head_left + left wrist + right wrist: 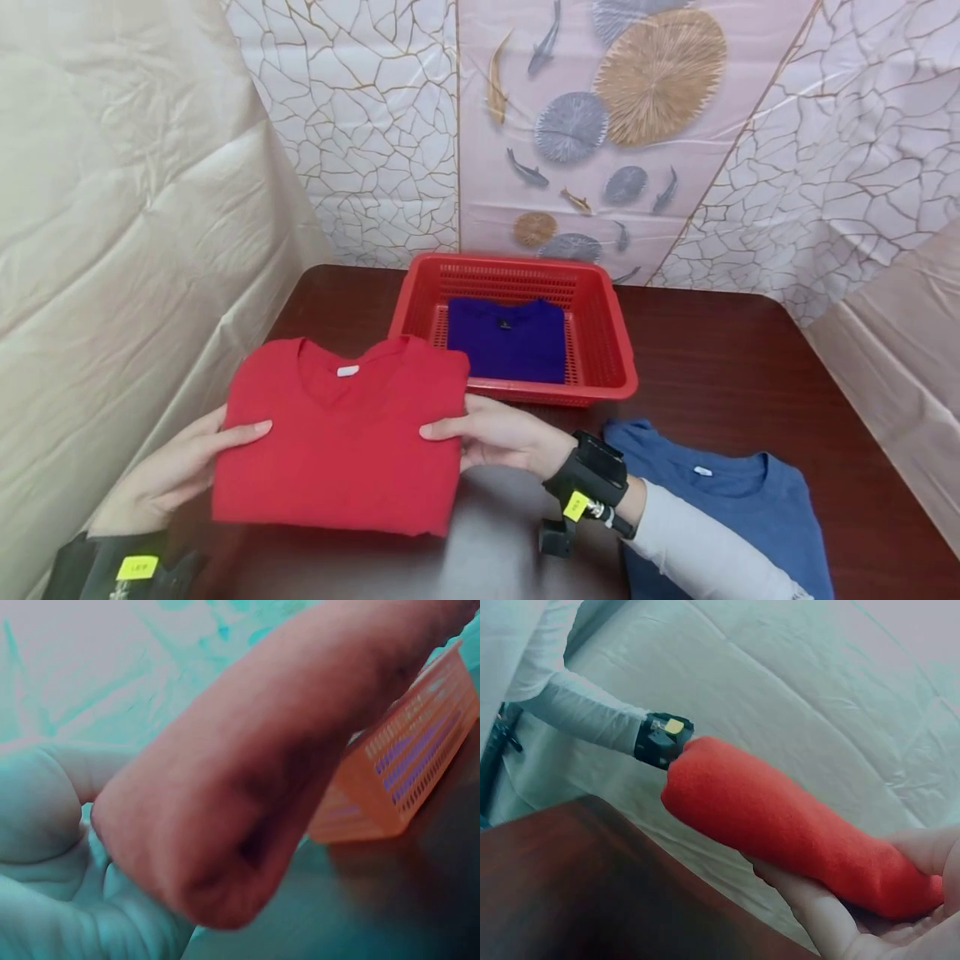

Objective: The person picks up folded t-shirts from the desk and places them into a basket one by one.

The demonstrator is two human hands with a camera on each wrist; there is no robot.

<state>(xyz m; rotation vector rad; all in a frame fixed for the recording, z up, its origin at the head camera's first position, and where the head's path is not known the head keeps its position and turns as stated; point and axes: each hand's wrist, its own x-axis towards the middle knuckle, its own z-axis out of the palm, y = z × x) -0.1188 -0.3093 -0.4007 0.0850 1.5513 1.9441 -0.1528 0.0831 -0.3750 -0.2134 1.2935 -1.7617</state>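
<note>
A folded red shirt (345, 450) with a white neck label is held up above the table between both hands. My left hand (176, 467) grips its left edge, thumb on top and fingers underneath. At the opposite edge, my right hand (506, 433) pinches it the same way. Both wrist views show the shirt side-on as a thick folded roll, with the left hand (67, 847) and the right hand (855, 907) around its ends. Behind it stands a red plastic basket (626, 367), partly covered by the shirt, with a folded purple-blue shirt (506, 346) lying inside.
A folded blue shirt (742, 508) lies at the right of the dark wooden table (705, 358), partly under my right forearm. Pale cloth sheets (150, 167) hang along the left, and a patterned sheet (360, 125) hangs at the back.
</note>
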